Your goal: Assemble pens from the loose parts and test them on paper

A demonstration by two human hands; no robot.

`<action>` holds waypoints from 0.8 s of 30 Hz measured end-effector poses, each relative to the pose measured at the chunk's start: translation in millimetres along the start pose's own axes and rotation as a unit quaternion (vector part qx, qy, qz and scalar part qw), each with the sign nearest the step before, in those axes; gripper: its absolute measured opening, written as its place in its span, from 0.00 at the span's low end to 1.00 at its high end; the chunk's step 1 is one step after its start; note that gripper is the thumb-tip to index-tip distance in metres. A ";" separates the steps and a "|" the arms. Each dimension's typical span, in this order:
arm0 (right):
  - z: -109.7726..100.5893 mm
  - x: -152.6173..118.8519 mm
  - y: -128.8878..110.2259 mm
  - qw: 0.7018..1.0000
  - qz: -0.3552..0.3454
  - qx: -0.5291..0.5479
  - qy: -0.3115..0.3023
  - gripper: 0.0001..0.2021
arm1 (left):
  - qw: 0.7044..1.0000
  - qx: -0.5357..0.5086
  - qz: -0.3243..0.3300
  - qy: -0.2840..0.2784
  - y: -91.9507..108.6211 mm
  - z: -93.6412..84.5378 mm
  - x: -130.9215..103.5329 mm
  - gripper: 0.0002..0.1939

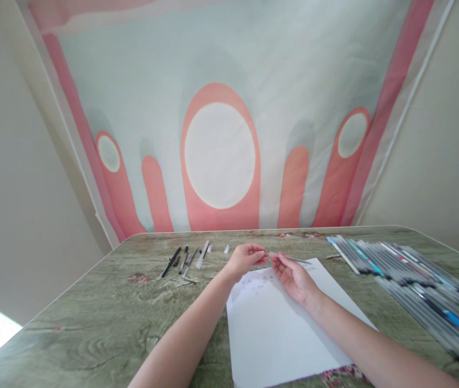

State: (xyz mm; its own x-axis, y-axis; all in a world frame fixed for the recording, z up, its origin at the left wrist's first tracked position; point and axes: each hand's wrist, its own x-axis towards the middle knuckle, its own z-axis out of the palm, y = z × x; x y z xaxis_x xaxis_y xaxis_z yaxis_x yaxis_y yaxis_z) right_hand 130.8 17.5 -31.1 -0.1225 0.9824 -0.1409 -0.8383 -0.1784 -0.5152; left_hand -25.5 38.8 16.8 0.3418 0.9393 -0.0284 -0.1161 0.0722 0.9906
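Note:
Both hands meet above the top part of a white sheet of paper (pixel 286 334). A thin greyish pen (pixel 302 261) lies level in the fingers of my right hand (pixel 297 280), its far end pointing right. My left hand (pixel 248 258) pinches at the pen's left end; its fingertips hide the detail there, so I cannot tell whether a small part is in them too. Small faint marks show on the paper below the hands, and writing shows near its top right corner.
Left of the paper lie a black pen (pixel 171 262), a clear tube (pixel 203 254) and several small pen parts. A small white piece (pixel 226 249) sits near my left hand. Many grey pens (pixel 427 302) lie in rows on the right of the wood-patterned table (pixel 103 323). A pink-and-white cloth (pixel 221 64) hangs behind.

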 end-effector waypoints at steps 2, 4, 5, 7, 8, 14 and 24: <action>0.7 -0.6 -0.1 1.000 -0.001 -0.004 -0.001 0.05 | 1.000 0.000 0.001 0.004 -1.7 -0.4 0.7 0.15; 1.2 -0.9 -0.3 1.000 -0.004 -0.007 -0.003 0.06 | 1.000 0.002 -0.001 0.012 -2.6 -0.2 0.8 0.15; 1.3 -0.9 -0.3 1.000 -0.006 -0.008 -0.004 0.06 | 1.000 0.001 -0.002 0.015 -2.7 0.4 0.7 0.15; 1.4 -1.0 -0.2 1.000 -0.007 -0.008 -0.007 0.06 | 1.000 -0.008 -0.006 0.017 -2.4 2.3 -0.2 0.16; 1.4 -1.0 -0.1 1.000 -0.006 -0.009 -0.008 0.05 | 1.000 -0.013 -0.007 0.018 -2.1 3.6 -0.8 0.16; 2.1 -2.0 0.6 1.000 -0.012 -0.023 -0.016 0.05 | 0.999 -0.021 -0.008 0.024 -1.5 8.8 -3.2 0.17; 5.2 -4.6 1.9 0.999 -0.035 -0.032 -0.018 0.06 | 0.999 -0.001 -0.007 0.050 -4.5 7.1 -0.2 0.18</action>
State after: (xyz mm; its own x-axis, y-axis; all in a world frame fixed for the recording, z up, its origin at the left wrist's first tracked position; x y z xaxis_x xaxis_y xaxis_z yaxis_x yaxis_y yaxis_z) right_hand 127.0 13.0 -27.0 -0.0845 0.9938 -0.0721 -0.8101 -0.1106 -0.5758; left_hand -18.4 36.0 13.3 0.2478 0.9672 -0.0558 -0.1138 0.0863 0.9898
